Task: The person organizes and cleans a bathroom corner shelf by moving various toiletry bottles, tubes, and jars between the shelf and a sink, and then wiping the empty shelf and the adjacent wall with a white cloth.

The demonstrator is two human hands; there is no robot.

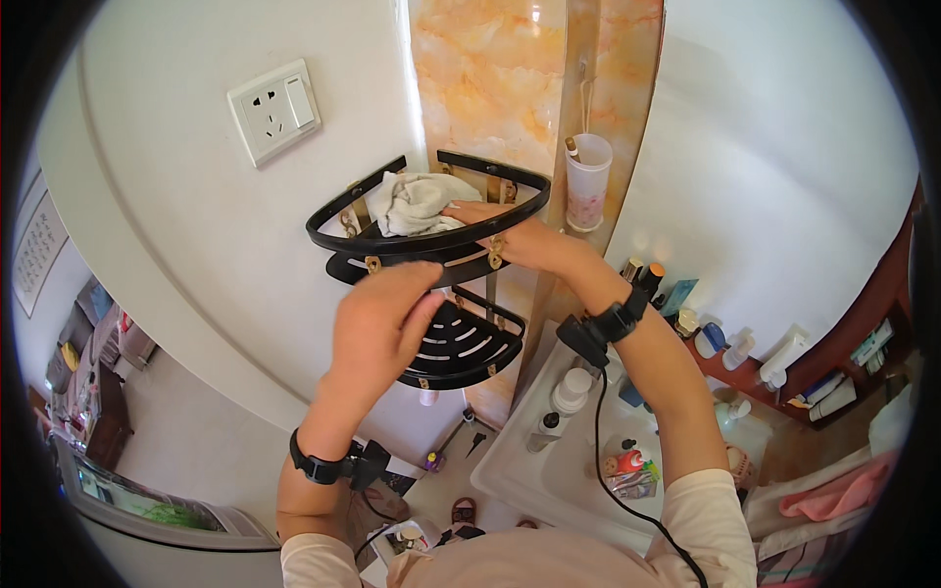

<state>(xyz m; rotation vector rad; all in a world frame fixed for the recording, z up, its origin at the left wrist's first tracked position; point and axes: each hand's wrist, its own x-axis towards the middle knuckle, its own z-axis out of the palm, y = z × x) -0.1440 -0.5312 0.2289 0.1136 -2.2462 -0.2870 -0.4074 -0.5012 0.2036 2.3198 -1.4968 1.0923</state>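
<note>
A pale wall [784,147] is rising on the right, and a glossy marbled tile strip [490,78] is running down the corner at the top centre. Below it, a white sink [524,490] is sitting at the lower right. A black shelf [421,247] is filling the corner in the middle of the view, its slotted lower tier [451,380] showing beneath the upper one. The left hand [382,314] is resting at the front of the upper tier, fingers bent toward its edge and thumb standing apart below; whether it is gripping the edge I cannot tell. The right hand [524,242] is reaching into the upper tier behind the front rail, its fingers touching a light cloth [417,201]; the rail is partly hiding it, so I cannot tell whether it is pinching the fabric. The cloth is lying crumpled in that tier, left of the right hand's fingers. A white socket [274,113] is showing on the left wall, and a translucent cup [588,186] is hanging right of the shelf. A white bottle [570,390] is standing at the sink.
</note>
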